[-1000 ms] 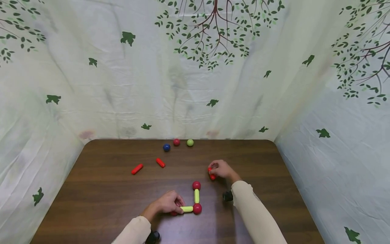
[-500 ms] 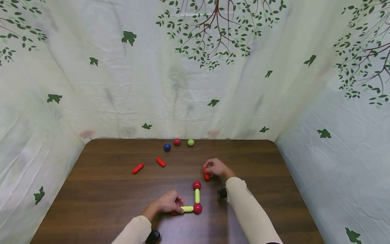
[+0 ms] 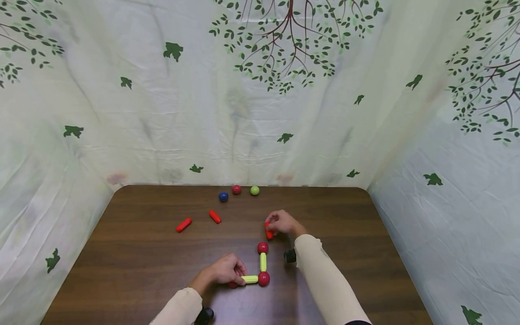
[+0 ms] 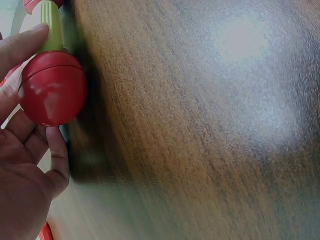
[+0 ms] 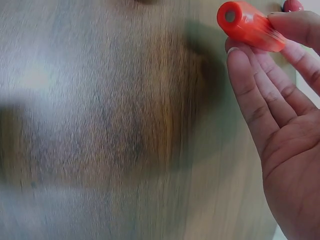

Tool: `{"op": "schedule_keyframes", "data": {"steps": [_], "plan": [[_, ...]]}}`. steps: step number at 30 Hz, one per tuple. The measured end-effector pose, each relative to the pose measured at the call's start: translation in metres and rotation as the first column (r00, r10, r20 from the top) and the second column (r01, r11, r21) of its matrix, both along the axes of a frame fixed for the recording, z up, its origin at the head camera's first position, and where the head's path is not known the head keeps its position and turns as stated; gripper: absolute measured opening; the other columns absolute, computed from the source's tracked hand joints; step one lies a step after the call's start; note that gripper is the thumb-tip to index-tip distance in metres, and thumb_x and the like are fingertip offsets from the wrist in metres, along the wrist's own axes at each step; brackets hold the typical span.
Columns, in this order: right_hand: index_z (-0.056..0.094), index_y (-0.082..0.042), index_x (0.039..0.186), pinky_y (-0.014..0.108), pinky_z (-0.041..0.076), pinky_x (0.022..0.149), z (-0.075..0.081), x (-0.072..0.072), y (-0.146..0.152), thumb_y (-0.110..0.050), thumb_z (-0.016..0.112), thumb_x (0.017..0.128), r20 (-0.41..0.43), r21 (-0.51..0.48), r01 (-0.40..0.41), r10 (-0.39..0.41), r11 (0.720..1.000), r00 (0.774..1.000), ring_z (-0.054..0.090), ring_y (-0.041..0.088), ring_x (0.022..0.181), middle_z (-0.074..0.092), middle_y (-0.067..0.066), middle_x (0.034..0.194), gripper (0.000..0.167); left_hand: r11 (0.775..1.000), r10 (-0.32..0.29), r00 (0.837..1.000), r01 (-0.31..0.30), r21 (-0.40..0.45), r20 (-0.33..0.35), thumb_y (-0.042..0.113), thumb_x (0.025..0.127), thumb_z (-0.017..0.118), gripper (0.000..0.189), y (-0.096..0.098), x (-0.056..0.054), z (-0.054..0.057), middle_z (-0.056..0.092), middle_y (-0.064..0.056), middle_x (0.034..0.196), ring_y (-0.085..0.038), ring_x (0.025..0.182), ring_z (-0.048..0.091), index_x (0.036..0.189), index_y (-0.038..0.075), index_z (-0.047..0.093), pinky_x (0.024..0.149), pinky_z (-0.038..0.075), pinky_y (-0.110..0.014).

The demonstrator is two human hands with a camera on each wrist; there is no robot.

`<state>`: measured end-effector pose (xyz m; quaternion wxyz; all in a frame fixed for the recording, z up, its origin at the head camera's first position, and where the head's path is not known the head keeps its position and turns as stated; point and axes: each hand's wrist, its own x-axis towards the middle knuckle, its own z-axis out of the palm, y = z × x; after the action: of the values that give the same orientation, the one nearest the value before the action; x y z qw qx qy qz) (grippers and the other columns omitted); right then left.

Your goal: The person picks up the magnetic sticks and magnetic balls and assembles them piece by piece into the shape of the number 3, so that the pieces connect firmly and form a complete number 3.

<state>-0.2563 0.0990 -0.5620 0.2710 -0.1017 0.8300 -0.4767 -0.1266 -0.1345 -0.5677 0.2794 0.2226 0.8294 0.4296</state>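
Observation:
Two yellow-green rods and red balls form an L on the table in the head view, with the corner ball at lower right. My left hand grips the left end of the lower rod; the end ball shows large beside its fingers in the left wrist view. The upright rod runs up to the top ball. Just beyond that ball, my right hand pinches a red rod between thumb and fingers. A grey disc marks the red rod's near end in the right wrist view.
Two more red rods lie to the left, one slanted and one shorter-looking. Along the far edge of the wooden table sit blue, red and green balls. Leaf-printed cloth hangs around it.
My right hand has moved left with the red rod, coming close to the L's top ball. The left hand and the L have stayed in place.

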Motion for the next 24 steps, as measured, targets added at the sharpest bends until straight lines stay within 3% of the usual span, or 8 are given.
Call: {"op": "schedule_keyframes", "data": {"steps": [16,24], "plan": [[0.063,0.005,0.099,0.033,0.056,0.063,-0.006,0.003,-0.013,0.004,0.067,0.084,0.029,-0.070,0.049,-0.047,0.996,0.998,0.060,0.015,0.062,0.064,0.007,0.079,0.016,1.000,0.001,1.000,-0.001,0.003,0.005,0.002,0.074,0.079,0.009,0.000,0.000,0.002,0.064,0.005,0.070,-0.005,0.064,0.054,0.081,0.005,0.073,0.060,0.045,-0.020],[0.063,0.007,0.100,0.036,0.056,0.065,-0.004,0.008,-0.015,0.004,0.067,0.084,0.006,-0.070,0.026,-0.026,0.997,1.000,0.060,0.016,0.062,0.063,0.006,0.077,0.017,1.000,-0.009,1.000,0.009,0.004,-0.013,0.003,0.074,0.079,0.010,0.000,-0.001,-0.001,0.064,0.005,0.070,-0.003,0.063,0.054,0.081,0.005,0.073,0.060,0.045,-0.020]]}}
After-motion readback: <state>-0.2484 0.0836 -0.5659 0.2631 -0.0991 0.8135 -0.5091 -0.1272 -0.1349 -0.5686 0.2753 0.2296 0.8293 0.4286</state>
